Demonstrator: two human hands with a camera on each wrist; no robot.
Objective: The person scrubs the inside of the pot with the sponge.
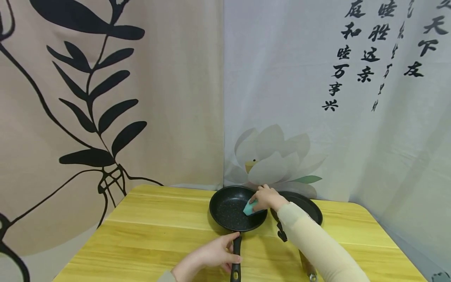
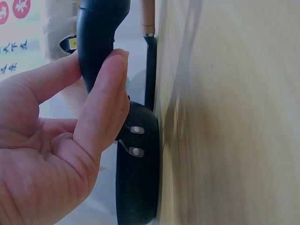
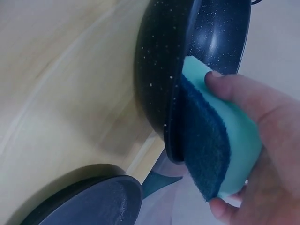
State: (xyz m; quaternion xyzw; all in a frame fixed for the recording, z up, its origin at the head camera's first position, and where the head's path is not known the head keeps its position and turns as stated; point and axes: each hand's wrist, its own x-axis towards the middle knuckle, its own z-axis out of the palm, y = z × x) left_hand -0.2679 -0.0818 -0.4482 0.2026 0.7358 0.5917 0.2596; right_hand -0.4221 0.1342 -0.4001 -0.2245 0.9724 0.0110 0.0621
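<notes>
Black speckled non-stick frying pan (image 1: 237,209) sits on yellow wooden desk (image 1: 151,235), near middle of far edge, handle pointing toward near edge.

L hand (image 1: 215,256): thumb and fingers curled round black pan handle (image 1: 236,254), gripping it; left wrist view shows fingers (image 2: 101,108) wrapped on the curved grip. Pan looks steadied, flat on desk.

R hand (image 1: 268,197): pinches teal sponge w/ dark blue scouring face (image 1: 249,208). Right wrist view: scouring face (image 3: 201,140) pressed against pan rim at its right side, thumb and fingertips clamping the soft teal back.

Second dark round pan or lid (image 1: 306,207) lies just beside, to the right, toward far right corner; its handle runs toward near edge, partly hidden by cream sleeve (image 1: 317,246). Can't tell if the two touch.

Backdrop: printed cloth, leaf pattern on left, lotus and calligraphy on right.

Step in hand, by my read: scrubbing the pan rim/inner wall w/ sponge while other hand braces the handle. No suds or water visible, so can't judge how far along.

Next move prob. calls for: keep handle grip firm so pan doesn't spin, work sponge along the rim and down into the base, scouring face kept flat to the surface.
</notes>
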